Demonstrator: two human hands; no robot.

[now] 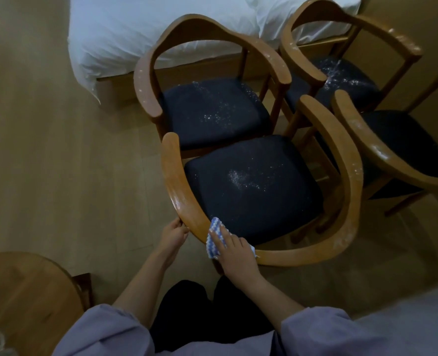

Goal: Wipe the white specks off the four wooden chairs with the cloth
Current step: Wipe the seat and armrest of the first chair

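The right hand [234, 249] lies flat with straight fingers, pressing the blue-and-white cloth [212, 249] onto the curved back rail of the nearest chair [302, 254] — at the rail's left bend. The left hand [173, 233] grips the same rail's outer edge just beside it, fingers curled round the wood. Scattered white specks [241, 178] dot this chair's dark seat — also the far-left chair [146, 73] beyond.

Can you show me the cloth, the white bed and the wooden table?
cloth [216, 224]: head view, top striped corner.
white bed [135, 29]: head view, middle of sheet.
wooden table [25, 291]: head view, bare top.
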